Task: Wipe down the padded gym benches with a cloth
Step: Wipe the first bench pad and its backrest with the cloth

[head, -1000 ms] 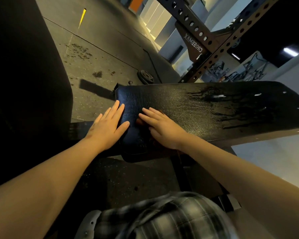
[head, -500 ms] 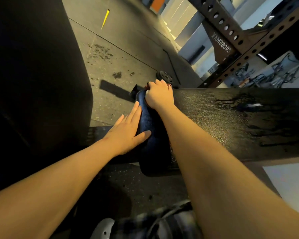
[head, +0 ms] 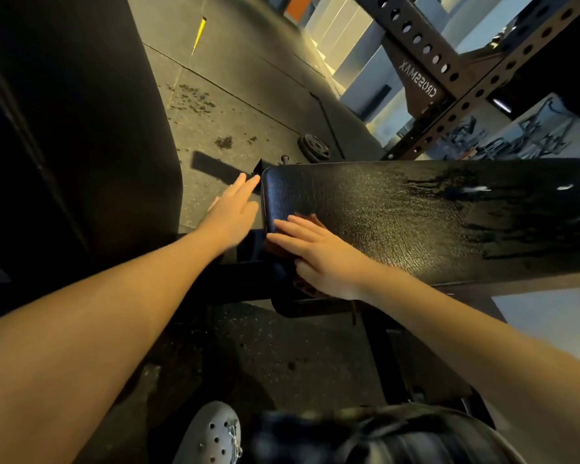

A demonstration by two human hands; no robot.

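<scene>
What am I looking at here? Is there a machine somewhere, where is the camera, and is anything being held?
There is no machine here. A person is working bare-handed, filmed by one wide-angle camera worn on the head, looking forward and down at their own hands. The long black slab is a padded gym bench, with wet streaks toward its right end. The right hand lies flat with fingers straight, pressing a reddish-brown cloth onto the bench's left end. The cloth peeks out around the hand. The left hand is open beside that end and holds nothing; whether it touches the pad is unclear. Beyond the bench are a weight plate and a perforated steel rack.
</scene>
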